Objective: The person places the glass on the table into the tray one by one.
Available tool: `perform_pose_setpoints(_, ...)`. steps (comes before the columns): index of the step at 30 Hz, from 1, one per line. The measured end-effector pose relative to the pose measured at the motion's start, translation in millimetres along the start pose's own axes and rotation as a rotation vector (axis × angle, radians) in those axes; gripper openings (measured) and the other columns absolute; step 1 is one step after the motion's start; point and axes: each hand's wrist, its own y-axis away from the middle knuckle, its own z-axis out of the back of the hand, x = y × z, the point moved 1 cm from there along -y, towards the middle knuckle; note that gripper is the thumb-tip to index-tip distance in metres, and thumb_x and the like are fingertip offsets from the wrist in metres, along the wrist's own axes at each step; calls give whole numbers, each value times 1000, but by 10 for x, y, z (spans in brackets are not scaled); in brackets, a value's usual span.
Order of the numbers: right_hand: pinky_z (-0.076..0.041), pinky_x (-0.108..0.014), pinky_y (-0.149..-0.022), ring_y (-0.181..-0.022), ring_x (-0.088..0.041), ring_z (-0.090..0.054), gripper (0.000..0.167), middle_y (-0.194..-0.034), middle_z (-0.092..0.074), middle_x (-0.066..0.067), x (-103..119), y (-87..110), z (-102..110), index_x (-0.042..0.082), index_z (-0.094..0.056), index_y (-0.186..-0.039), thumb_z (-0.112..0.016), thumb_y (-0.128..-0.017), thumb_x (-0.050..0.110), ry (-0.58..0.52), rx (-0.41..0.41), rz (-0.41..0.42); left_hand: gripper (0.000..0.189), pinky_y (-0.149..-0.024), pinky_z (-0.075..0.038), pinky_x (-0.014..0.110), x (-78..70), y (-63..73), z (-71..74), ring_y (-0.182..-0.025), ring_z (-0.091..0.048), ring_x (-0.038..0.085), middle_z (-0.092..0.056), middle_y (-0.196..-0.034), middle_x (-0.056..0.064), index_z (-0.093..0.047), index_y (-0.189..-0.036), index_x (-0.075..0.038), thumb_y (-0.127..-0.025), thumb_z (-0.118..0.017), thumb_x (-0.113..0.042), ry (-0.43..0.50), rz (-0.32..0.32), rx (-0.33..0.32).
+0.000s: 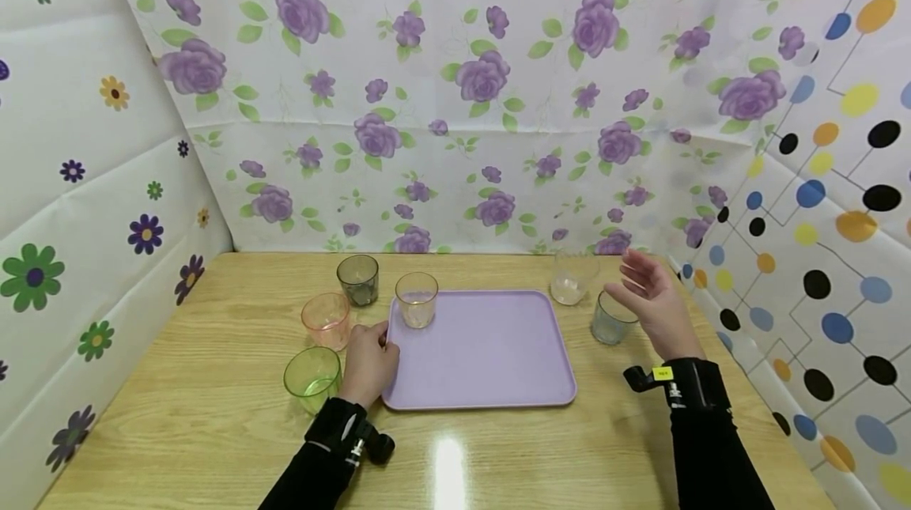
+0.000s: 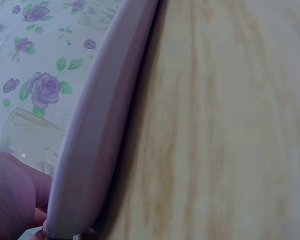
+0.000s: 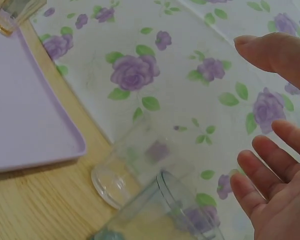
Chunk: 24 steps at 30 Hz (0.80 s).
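Observation:
A lilac tray (image 1: 491, 360) lies on the wooden table, and my left hand (image 1: 372, 364) pinches its left rim. Inside the tray's upper left corner stands a clear glass with an amber rim (image 1: 417, 309). Fingers spread, my right hand (image 1: 658, 311) is raised beside a bluish glass (image 1: 610, 327) and overlaps its rim in the head view. Nothing is in that palm, as the right wrist view shows. Behind the bluish glass is a colourless glass (image 1: 568, 289). The left wrist view has the tray's side wall (image 2: 97, 130) up close, with my fingers at its lower end.
Left of the tray stand a dark grey glass (image 1: 359, 285), a pink glass (image 1: 326, 327) and a green glass (image 1: 309, 380), the last two close to my left hand. Flowered sheets (image 1: 455, 99) hang behind and at the left, a dotted sheet (image 1: 840, 257) at the right.

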Motion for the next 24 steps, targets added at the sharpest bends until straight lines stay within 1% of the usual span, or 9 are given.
perform_pose_setpoints(4, -37, -23, -124, -163, -40, -26, 83, -177, -26, -20, -65, 12, 64, 19, -24, -175, -72, -108, 26, 24, -24, 11, 48, -77, -43, 35, 3, -1, -1, -94, -51, 28, -58, -98, 18, -63, -140, 19, -95, -57, 3, -4, 1, 4)
perform_pose_setpoints(8, -37, -22, -123, -162, -40, -28, 85, -177, -28, -20, -136, 7, 105, 17, -23, -175, -73, -108, 28, 49, -48, 3, 48, -77, -43, 35, 0, 0, -1, -94, -51, 28, -57, -99, 18, -63, -140, 19, -96, -58, 3, -7, 5, 6)
perform_pose_setpoints(10, -38, -20, -121, -162, -37, -31, 85, -175, -30, -19, -185, -3, 122, 16, -23, -175, -74, -107, 29, 62, -64, -12, 48, -77, -43, 35, -3, 2, 1, -94, -51, 28, -58, -100, 19, -63, -141, 19, -96, -58, 2, -8, 9, 7)
perform_pose_setpoints(14, -40, -18, -117, -157, -25, -36, 85, -174, -31, -17, -294, -26, 149, 16, -25, -175, -75, -107, 28, 58, -82, -48, 48, -77, -43, 35, -6, 5, 5, -95, -51, 28, -59, -100, 19, -63, -141, 19, -96, -58, 2, -11, 15, 7)
perform_pose_setpoints(16, -40, -16, -116, -156, -23, -36, 84, -175, -31, -18, -344, -30, 160, 16, -26, -175, -74, -107, 27, 59, -86, -63, 48, -77, -43, 35, -8, 6, 6, -95, -51, 28, -59, -100, 19, -63, -141, 19, -96, -58, 3, -6, 15, 4)
perform_pose_setpoints(18, -39, -17, -117, -158, -24, -34, 85, -177, -29, -18, -385, -29, 170, 17, -25, -175, -74, -107, 29, 59, -83, -79, 48, -77, -43, 35, -9, 8, 6, -94, -51, 28, -59, -100, 19, -63, -141, 19, -96, -58, 3, -2, 13, 3)
perform_pose_setpoints(22, -37, -21, -121, -163, -35, -29, 88, -179, -27, -18, -438, -16, 172, 17, -22, -176, -74, -107, 34, 68, -78, -114, 48, -77, -43, 35, -5, 9, 1, -94, -51, 28, -59, -100, 20, -63, -140, 19, -96, -58, 3, 4, 8, -2)
perform_pose_setpoints(24, -37, -23, -123, -164, -37, -28, 91, -179, -27, -18, -461, -9, 168, 16, -21, -177, -75, -106, 36, 80, -70, -133, 48, -77, -43, 35, -5, 9, 0, -94, -51, 28, -59, -100, 20, -64, -140, 19, -96, -58, 3, 1, 6, -3)
